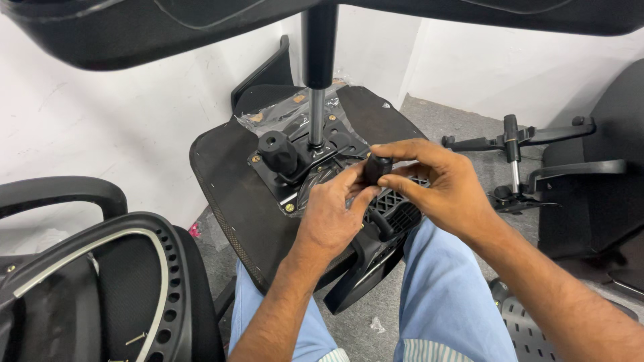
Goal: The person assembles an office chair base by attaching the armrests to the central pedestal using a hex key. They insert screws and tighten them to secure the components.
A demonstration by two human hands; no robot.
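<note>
chair seat [221, 181]: big black seat flipped upside down, resting on the person's lap and tilted up toward the white wall, underside facing the camera.

second chair [100, 268]: black one with a mesh back and a curved armrest, sitting in the lower left corner, close beside the person's left leg.

chair base [520, 144]: black legs with a shiny post lying on the grey floor over to the right, well apart from the seat.

metal plate [302, 167]: black mechanism plate screwed onto the middle of the seat's underside, gold screws at the corners, some clear plastic wrap bunched around it.

gas post [316, 80]: black on top, chrome lower down, standing up out of the plate and running to the top of the frame.

left hand [332, 214]: comes up from the bottom, its grip narrow, thumb and fingertips pinched on the lower side of the little knob.

right hand [439, 184]: reaches in from the right, its grip closed around the same knob from above and behind.

big knob [277, 151]: chunky round black one on the left of the plate, nobody touching it.

little knob [378, 167]: small black cap held between both hands, just right of the plate, over the seat's near edge.
</note>
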